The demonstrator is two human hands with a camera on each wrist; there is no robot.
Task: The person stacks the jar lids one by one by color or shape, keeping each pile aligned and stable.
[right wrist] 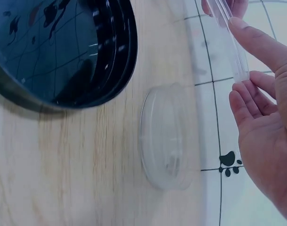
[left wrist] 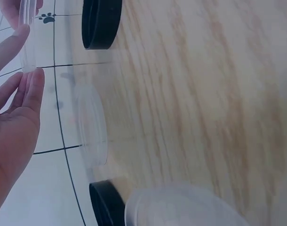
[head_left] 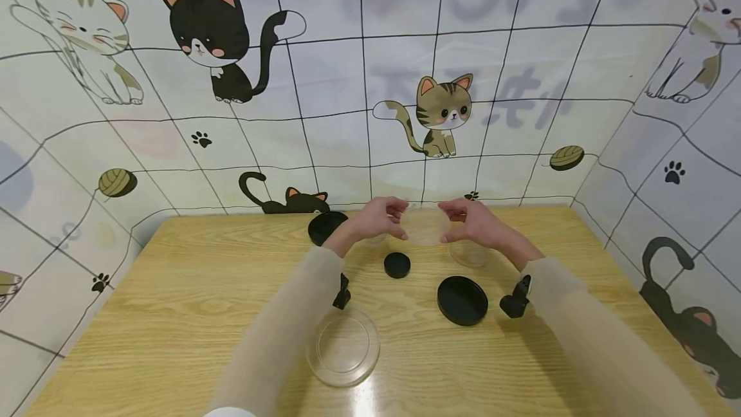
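A clear round plastic lid (head_left: pixel 425 225) is held up between both hands near the back of the table. My left hand (head_left: pixel 379 217) pinches its left edge, the thumb on one face and the fingers at the rim. On the opposite edge my right hand (head_left: pixel 475 224) grips it the same way. Edge-on, the lid (left wrist: pixel 28 42) looks thin and shallow in the left wrist view. Beneath the right hand lies another clear round piece (head_left: pixel 470 255), also seen as a shallow clear disc (right wrist: pixel 164 136) in the right wrist view. One more clear piece (head_left: pixel 375 240) is partly hidden by the left hand.
On the wooden table (head_left: pixel 202 314) lie a small black round lid (head_left: pixel 397 265), a larger black lid (head_left: pixel 462 301) and a black lid (head_left: pixel 327 228) at the back left. A large clear disc (head_left: pixel 344 347) sits near the left forearm. A cat-print cloth (head_left: pixel 330 82) hangs behind.
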